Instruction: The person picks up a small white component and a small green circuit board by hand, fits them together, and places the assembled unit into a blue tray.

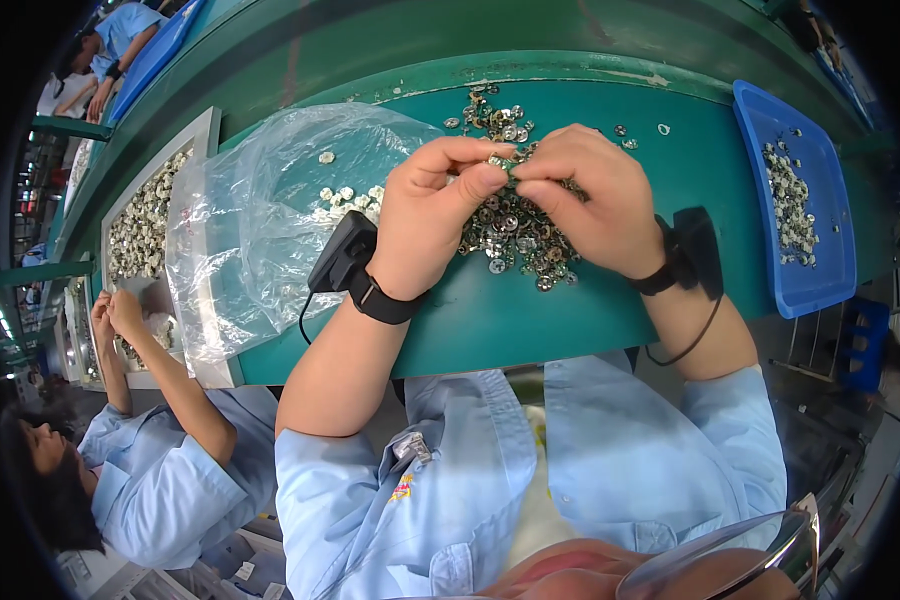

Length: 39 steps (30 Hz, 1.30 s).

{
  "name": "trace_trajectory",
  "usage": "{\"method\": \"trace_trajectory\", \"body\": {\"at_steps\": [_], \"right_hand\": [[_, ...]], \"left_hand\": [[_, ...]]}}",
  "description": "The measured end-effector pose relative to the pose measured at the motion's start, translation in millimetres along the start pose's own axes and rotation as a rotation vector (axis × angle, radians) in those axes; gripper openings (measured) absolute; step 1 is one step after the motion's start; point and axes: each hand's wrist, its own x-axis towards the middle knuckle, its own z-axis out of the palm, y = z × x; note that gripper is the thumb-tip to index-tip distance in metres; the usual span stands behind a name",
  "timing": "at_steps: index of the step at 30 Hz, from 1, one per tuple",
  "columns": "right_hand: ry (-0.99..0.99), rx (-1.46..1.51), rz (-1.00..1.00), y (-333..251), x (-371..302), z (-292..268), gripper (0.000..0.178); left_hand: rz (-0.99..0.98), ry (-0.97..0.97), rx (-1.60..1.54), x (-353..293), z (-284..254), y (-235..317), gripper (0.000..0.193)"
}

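My left hand (420, 215) and my right hand (600, 205) meet over the green table, thumbs and index fingers pinched together. Between their fingertips is a small part (501, 163), pale and metallic; its exact shape is mostly hidden by the fingers. Directly below and behind the hands spreads a heap of small round metal parts (510, 235), silver with some brownish pieces. Beside my left hand, several small white parts (345, 197) lie on a clear plastic bag (270, 245). Each of my wrists wears a black strap with a dark device.
A blue tray (815, 297) with small white and metal parts stands at the right. At the left, a pale tray (202, 300) holds many white parts. Beyond it a co-worker (170, 440) in light blue works with both hands raised. A green ledge (570, 68) runs along the back.
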Motion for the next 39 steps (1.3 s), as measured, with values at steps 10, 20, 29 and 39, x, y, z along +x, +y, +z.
{"method": "trace_trajectory", "body": {"at_steps": [10,20,29,39], "right_hand": [[-0.025,-0.090,-0.073,-3,4,2,0.021],[-0.025,0.001,0.125,-11,-2,13,0.023],[0.016,-0.258,-0.039,-17,7,15,0.020],[-0.153,-0.428,-0.108,-4,2,7,0.025]], "left_hand": [[-0.166,-0.032,-0.323,-6,1,1,0.016],[0.087,-0.182,-0.006,-7,14,-4,0.014],[0.100,-0.164,-0.062,-12,17,-4,0.011],[-0.126,-0.179,-0.396,-6,15,-5,0.012]]}}
